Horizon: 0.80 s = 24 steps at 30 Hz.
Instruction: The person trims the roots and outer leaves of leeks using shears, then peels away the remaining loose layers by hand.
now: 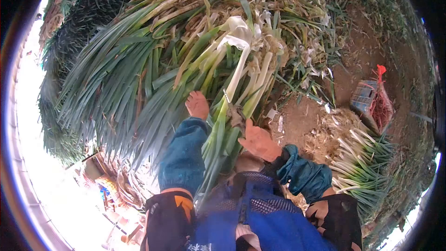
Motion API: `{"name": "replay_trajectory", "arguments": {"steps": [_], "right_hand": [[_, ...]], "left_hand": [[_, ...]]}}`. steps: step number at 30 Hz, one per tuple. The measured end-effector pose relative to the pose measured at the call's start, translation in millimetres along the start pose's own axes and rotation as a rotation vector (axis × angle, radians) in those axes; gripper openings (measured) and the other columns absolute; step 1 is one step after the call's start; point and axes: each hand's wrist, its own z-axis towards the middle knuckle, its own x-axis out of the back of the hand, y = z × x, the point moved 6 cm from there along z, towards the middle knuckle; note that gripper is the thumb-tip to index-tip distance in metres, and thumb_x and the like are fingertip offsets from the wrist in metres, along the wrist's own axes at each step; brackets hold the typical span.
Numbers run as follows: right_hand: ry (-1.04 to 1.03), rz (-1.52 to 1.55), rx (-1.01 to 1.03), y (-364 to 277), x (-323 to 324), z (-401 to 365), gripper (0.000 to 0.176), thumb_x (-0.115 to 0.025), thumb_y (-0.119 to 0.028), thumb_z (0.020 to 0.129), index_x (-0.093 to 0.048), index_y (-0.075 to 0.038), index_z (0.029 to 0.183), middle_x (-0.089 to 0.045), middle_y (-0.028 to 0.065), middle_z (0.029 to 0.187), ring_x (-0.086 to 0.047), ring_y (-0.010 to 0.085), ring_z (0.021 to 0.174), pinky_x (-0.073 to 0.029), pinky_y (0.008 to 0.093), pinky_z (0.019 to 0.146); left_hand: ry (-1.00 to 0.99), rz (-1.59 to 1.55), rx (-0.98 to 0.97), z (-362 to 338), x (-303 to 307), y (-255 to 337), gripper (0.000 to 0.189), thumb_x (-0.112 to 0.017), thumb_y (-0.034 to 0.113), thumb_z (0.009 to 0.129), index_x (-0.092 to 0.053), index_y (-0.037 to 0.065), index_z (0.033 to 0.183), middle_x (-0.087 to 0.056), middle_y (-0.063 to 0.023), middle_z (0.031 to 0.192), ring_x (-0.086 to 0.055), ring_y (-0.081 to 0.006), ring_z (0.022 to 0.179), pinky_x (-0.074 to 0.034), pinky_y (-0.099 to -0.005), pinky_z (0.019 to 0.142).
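Note:
A large heap of long green-leaved onions (121,69) fills the upper left, its leaves fanning toward the lower left. My left hand (197,105) rests at the heap's near side against the leaves, its fingers curled; what they hold, if anything, is hidden. Close to my body, my right hand (261,142) is beside the green leaves of a few stalks, thumb and fingers apart. Pale onion stalks (238,72) with a loose white peeled skin (238,32) lie above and between the hands. A small greyish-brown scrap (236,115) sits on the stalks near my right fingers.
Cleaned onions with white ends (357,162) lie in a pile at the right. Beyond them are a red mesh bag (382,107) and a printed box (363,94). Peeled skins and roots (306,32) litter the brown soil (295,118). More dark green leaves (69,60) stand at the far left.

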Motion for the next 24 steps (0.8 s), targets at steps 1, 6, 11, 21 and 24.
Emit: {"name": "replay_trajectory", "arguments": {"steps": [1, 6, 11, 21, 24], "right_hand": [[0.024, -0.006, 0.021, -3, -2, -5, 0.068, -0.062, -0.025, 0.078, -0.032, 0.019, 0.121, -0.054, 0.0204, 0.078, -0.055, 0.0327, 0.071, -0.046, 0.0402, 0.059], [-0.153, 0.275, -0.356, 4, 4, -9, 0.073, -0.060, -0.030, 0.080, -0.027, 0.020, 0.120, -0.057, 0.0234, 0.071, -0.058, 0.0389, 0.065, -0.048, 0.0446, 0.057], [-0.066, 0.280, -0.219, -11, 18, -12, 0.067, -0.059, -0.028, 0.081, -0.027, 0.018, 0.118, -0.057, 0.0267, 0.072, -0.058, 0.0418, 0.067, -0.048, 0.0475, 0.059], [-0.175, 0.323, -0.354, -24, 1, 1, 0.062, -0.061, -0.025, 0.079, -0.030, 0.013, 0.116, -0.058, 0.0267, 0.074, -0.059, 0.0426, 0.067, -0.048, 0.0484, 0.057], [-0.223, 0.314, -0.351, -29, 10, 3, 0.058, -0.061, -0.025, 0.078, -0.033, 0.012, 0.113, -0.059, 0.0259, 0.075, -0.060, 0.0411, 0.067, -0.049, 0.0474, 0.057]], "left_hand": [[0.015, 0.036, -0.009, 1, -5, 1, 0.017, -0.054, 0.011, 0.076, -0.055, 0.003, 0.091, -0.053, -0.0151, 0.098, -0.055, -0.0325, 0.092, -0.046, -0.0417, 0.077], [-0.075, 0.005, -0.089, 21, -13, -4, 0.017, -0.055, 0.011, 0.072, -0.063, 0.001, 0.084, -0.061, -0.0192, 0.094, -0.061, -0.0339, 0.088, -0.048, -0.0432, 0.074], [-0.439, -0.174, -0.193, 34, 7, -18, 0.022, -0.059, 0.017, 0.066, -0.068, 0.008, 0.083, -0.062, -0.0223, 0.090, -0.061, -0.0407, 0.083, -0.049, -0.0487, 0.070], [0.043, -0.861, -0.809, -25, 65, -45, 0.033, -0.068, 0.006, 0.065, -0.056, 0.006, 0.095, -0.057, -0.0193, 0.109, -0.055, -0.0342, 0.100, -0.042, -0.0393, 0.087], [0.011, -0.889, -0.750, -26, 55, -46, 0.035, -0.071, 0.010, 0.063, -0.056, 0.005, 0.095, -0.059, -0.0199, 0.106, -0.056, -0.0344, 0.100, -0.043, -0.0398, 0.087]]}}
